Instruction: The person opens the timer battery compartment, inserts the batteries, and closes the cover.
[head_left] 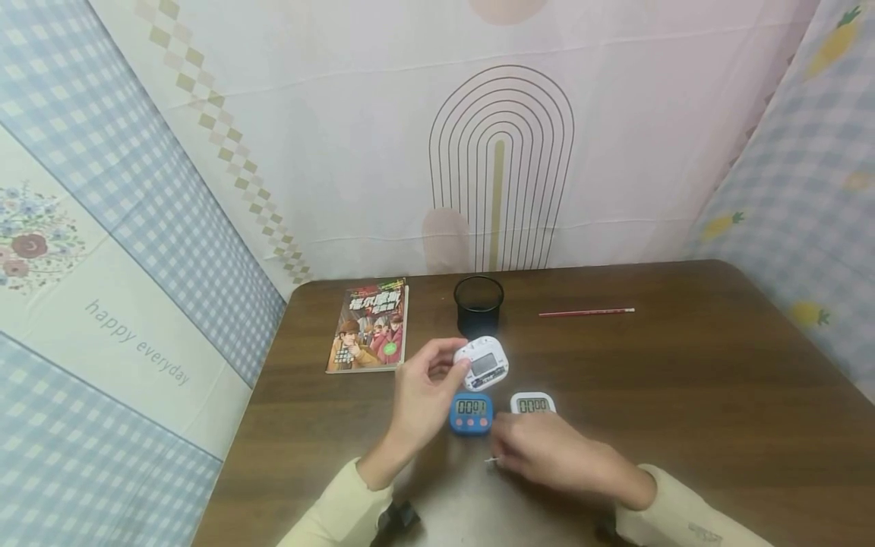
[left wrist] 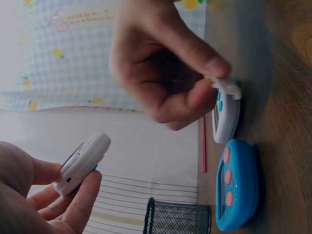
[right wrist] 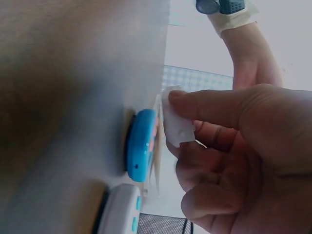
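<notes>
Raised above the table, my left hand point(head_left: 425, 391) pinches a white digital timer point(head_left: 482, 363) by its edge. Its back faces me, and an uncovered slot shows along the lower side. My right hand point(head_left: 550, 450) holds a small white plastic cover point(right wrist: 178, 117) between thumb and fingers, low over the table; the head view blurs it. A blue timer point(head_left: 472, 415) with pink buttons lies between the hands, reading 00 01. Just beyond the right hand lies another white timer point(head_left: 533, 403) with teal buttons point(left wrist: 220, 106), partly hidden by that hand in the head view.
A black mesh pen cup point(head_left: 478, 319) stands behind the held timer. At the back left lies a comic-covered book point(head_left: 369, 328), and a red pencil point(head_left: 588, 312) lies at the back right. Patterned cloth point(head_left: 369, 152) hangs behind the wooden table point(head_left: 683, 380) and along both sides.
</notes>
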Available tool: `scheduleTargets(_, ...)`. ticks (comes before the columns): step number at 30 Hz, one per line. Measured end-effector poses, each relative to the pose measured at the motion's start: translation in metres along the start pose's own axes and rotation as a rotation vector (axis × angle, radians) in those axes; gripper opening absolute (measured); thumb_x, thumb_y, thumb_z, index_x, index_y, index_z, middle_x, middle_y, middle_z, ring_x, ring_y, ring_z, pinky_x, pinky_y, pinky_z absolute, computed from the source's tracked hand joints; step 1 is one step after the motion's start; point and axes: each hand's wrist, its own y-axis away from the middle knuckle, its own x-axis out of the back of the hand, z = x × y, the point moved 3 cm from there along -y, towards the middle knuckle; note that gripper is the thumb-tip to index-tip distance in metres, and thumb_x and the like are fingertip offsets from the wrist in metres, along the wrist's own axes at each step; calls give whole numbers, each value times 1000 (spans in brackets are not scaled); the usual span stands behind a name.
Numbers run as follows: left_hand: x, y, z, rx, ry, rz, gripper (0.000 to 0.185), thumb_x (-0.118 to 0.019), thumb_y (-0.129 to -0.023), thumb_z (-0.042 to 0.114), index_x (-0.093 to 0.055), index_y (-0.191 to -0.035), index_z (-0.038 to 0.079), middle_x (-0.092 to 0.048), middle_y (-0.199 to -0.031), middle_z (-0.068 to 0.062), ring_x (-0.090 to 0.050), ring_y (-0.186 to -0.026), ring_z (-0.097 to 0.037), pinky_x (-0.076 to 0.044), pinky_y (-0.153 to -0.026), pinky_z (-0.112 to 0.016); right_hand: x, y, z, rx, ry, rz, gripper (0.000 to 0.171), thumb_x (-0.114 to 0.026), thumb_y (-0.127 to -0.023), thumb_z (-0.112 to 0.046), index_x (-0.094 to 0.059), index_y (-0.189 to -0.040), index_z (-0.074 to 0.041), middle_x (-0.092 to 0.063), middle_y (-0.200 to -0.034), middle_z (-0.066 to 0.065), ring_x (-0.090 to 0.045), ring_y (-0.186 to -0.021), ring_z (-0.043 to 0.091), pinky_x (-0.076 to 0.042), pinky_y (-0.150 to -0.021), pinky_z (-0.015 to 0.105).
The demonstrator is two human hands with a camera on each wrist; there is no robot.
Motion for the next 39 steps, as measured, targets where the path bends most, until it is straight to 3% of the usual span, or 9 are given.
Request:
scheduleTargets(6,0,0,0,-7,3,-4,26,-76,-93,-2,-74,-119,4,-80,-104,-12,-77,-88,-23,-65,-79,-29,9,0,3,23,-132,68,14,-70,-102,-22,-58,-97,-26,-52,-77,-21,-46,-68,-4,-45,-60,17)
scheduleTargets(12,1,1,0,-12,-5,-5,26,-76,-94,-2,-74,-119,5,-80,-104,-12,-77,-89,-24,-65,-80,-29,12,-5,12,-18,-453,126,7,-71,-102,-18,-67,-99,-23,-67,-86,-16,-59,-78,-1,-57,-72,23)
scheduleTargets(15,1,1,0,-10,-9,-4,26,-76,-94,-2,-74,-119,5,-80,-103,-12,-77,-90,-24,-65,-80,-29,13,-8,17,-112,-649,138,6,-74,-99,-17,-72,-96,-20,-71,-87,-8,-62,-77,2,-58,-69,24)
scheduleTargets(17,1,1,0,-11,-12,-2,26,-76,-94,-2,-74,-119,5,-80,-103,-12,-77,-90,-24,-65,-81,-29,14,-8,21,-208,-794,141,4,-76,-98,-17,-75,-95,-14,-72,-84,0,-58,-67,4,-52,-59,22)
scheduleTargets(20,1,1,0,-17,-14,0,26,-76,-93,-2,-74,-118,4,-80,-102,-12,-77,-90,-24,-65,-81,-29,15,-7,28,-348,-988,151,19,-78,-97,-19,-75,-96,0,-70,-78,11,-51,-57,6,-42,-50,19)
scheduleTargets(24,0,1,0,-20,-14,0,25,-77,-93,0,-75,-118,5,-80,-102,-11,-77,-90,-23,-65,-82,-28,16,-5,32,-453,-1204,166,23,-79,-95,-18,-72,-93,3,-74,-77,10,-52,-51,8,-40,-47,18)
scheduleTargets(32,-3,4,3,20,-3,-22,25,-77,-93,3,-75,-118,9,-80,-103,-10,-77,-90,-22,-64,-84,-27,14,-7,34,-443,-1416,151,18,-74,-97,-10,-60,-85,-9,-76,-80,1,-55,-53,5,-42,-49,17)
scheduleTargets(39,-5,5,3,33,5,-27,25,-77,-94,3,-75,-118,9,-80,-103,-10,-77,-91,-22,-64,-84,-27,11,-7,33,-404,-1504,175,15,-70,-99,-6,-56,-96,-9,-75,-81,-1,-55,-53,4,-43,-49,16)
